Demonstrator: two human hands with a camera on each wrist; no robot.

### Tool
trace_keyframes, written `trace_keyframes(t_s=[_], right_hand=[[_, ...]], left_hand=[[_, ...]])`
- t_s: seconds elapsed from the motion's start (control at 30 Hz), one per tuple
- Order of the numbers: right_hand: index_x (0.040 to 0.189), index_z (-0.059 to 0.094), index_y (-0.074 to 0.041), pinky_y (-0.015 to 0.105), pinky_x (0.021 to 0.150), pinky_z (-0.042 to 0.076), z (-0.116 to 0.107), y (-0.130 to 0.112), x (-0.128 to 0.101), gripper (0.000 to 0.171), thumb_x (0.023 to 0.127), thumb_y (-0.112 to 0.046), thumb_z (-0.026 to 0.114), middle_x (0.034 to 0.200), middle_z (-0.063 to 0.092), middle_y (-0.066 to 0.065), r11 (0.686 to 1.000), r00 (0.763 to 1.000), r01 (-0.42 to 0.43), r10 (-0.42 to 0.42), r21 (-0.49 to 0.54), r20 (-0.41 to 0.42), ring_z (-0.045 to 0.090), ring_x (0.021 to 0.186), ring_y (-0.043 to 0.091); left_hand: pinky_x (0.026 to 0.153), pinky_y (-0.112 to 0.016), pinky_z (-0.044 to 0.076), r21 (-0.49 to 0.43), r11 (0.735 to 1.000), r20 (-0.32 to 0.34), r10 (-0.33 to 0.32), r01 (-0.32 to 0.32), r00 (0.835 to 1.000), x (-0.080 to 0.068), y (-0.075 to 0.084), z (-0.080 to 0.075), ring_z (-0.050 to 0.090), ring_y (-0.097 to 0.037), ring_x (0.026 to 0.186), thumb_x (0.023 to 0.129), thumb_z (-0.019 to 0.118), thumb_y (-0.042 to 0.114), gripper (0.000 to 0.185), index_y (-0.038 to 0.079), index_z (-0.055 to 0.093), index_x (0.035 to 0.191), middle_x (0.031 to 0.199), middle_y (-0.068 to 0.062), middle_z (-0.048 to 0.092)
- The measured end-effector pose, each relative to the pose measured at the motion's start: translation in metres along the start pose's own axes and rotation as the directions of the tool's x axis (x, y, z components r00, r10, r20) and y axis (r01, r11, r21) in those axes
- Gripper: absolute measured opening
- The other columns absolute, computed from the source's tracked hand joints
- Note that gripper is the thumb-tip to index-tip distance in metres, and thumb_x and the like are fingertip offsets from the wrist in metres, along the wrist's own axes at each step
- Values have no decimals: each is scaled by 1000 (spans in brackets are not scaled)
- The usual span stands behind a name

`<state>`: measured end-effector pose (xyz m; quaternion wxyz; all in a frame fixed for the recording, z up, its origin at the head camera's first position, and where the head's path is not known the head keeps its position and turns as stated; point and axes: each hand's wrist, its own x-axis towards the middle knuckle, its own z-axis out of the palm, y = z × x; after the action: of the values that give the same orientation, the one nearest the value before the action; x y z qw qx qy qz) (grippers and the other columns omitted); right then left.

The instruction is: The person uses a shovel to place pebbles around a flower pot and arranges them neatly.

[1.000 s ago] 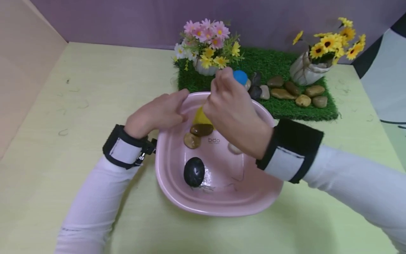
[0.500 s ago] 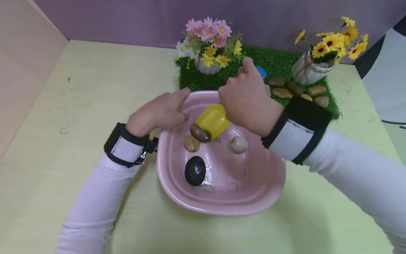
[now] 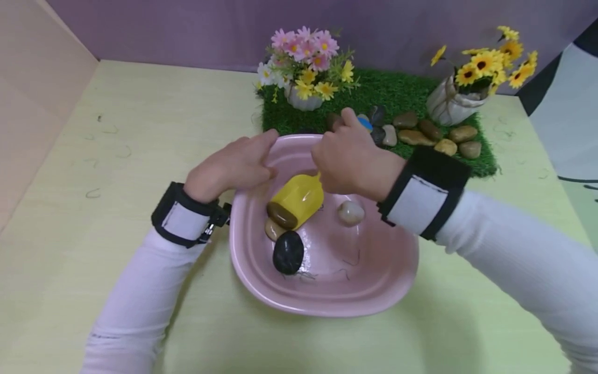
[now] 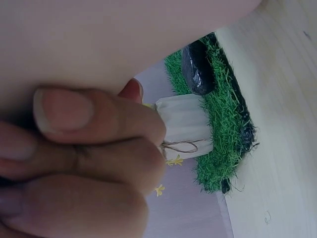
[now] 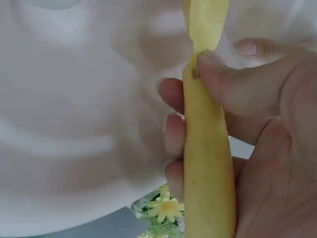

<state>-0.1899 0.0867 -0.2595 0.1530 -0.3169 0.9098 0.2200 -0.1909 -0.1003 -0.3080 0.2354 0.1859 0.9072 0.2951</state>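
My right hand [image 3: 352, 161] grips the yellow handle of a toy shovel [image 3: 303, 195], its thumb along the handle in the right wrist view. The handle's blue end shows past the hand. In the pink basin [image 3: 327, 307], the shovel's scoop lies low at the left, with a brown stone [image 3: 282, 215] at its front lip. Partly covered by these is a tan stone [image 3: 273, 229]. A black stone [image 3: 288, 253] lies just in front, and a whitish stone [image 3: 351, 213] sits to the right. My left hand [image 3: 233, 169] holds the basin's left rim, fingers curled in the left wrist view [image 4: 109, 144].
Behind the basin lies a green turf mat [image 3: 388, 85] bearing several stones [image 3: 416, 138]. On it stand a pot of pink and yellow flowers [image 3: 306, 62] and a white pot [image 3: 453, 104] of sunflowers. A purple wall [image 3: 187, 31] closes the back.
The shovel came into fuller view and moved left and toward the front of the basin, pushing the brown stone along with it. The left hand stays on the rim.
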Motion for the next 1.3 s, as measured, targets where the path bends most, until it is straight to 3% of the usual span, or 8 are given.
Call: trace_keyframes(t_s=[0.17, 0.3, 0.6, 0.83, 0.97, 1.13, 1.3], right_hand=[[65, 50, -14, 47, 94, 29, 4, 0, 1, 31, 90, -24, 64, 68, 51, 4, 999, 994, 44, -43, 8, -100, 46, 80, 28], [68, 55, -13, 46, 93, 30, 4, 1, 4, 28, 88, -24, 69, 73, 57, 6, 995, 984, 95, -95, -7, -152, 45, 82, 29], [79, 65, -14, 50, 99, 33, 3, 2, 5, 17, 88, -26, 73, 87, 67, 6, 983, 993, 108, -101, 148, -53, 53, 98, 30], [88, 71, -15, 48, 93, 32, 8, 3, 3, 8, 86, -21, 75, 94, 69, 6, 977, 992, 117, -106, 177, -71, 52, 96, 30], [81, 67, -14, 48, 92, 31, 10, 5, 3, 12, 86, -22, 75, 88, 66, 6, 971, 990, 129, -114, 202, -85, 51, 93, 29], [73, 61, -13, 46, 88, 27, 9, 10, 3, 19, 87, -22, 72, 79, 61, 5, 968, 992, 122, -116, 220, -41, 50, 89, 27], [82, 74, -15, 48, 93, 29, 13, 11, -2, 4, 84, -18, 76, 92, 70, 3, 953, 982, 189, -177, 237, -73, 52, 96, 28]], left_hand=[[56, -31, 61, 5, 1000, -1, 1, -1, 1000, 0, -2, 0, 71, -23, 68, 93, 56, 8, 25, 7, 43, 114, 100, -18, 62], [58, -31, 60, 12, 1000, -4, 9, -9, 1000, 0, -2, 0, 71, -24, 70, 93, 55, 7, 24, 6, 42, 113, 99, -18, 61], [55, -30, 60, -3, 1000, -7, -11, 11, 1000, 0, -2, 1, 71, -23, 68, 92, 56, 8, 26, 8, 42, 114, 99, -17, 62], [54, -30, 60, -23, 1000, -4, -14, 14, 1000, -1, -3, 1, 71, -24, 69, 92, 55, 5, 26, 7, 42, 114, 101, -19, 62], [54, -30, 60, -15, 1000, -6, -21, 21, 1000, -1, -3, 1, 71, -24, 68, 92, 55, 6, 26, 7, 41, 114, 100, -19, 62], [55, -30, 60, -7, 1000, -18, -13, 13, 1000, -1, -2, 1, 71, -24, 69, 92, 56, 6, 25, 8, 41, 113, 100, -18, 63], [54, -30, 61, -25, 1000, -11, -12, 11, 1000, -1, -1, 1, 72, -24, 69, 93, 56, 5, 25, 8, 42, 114, 101, -19, 64]])
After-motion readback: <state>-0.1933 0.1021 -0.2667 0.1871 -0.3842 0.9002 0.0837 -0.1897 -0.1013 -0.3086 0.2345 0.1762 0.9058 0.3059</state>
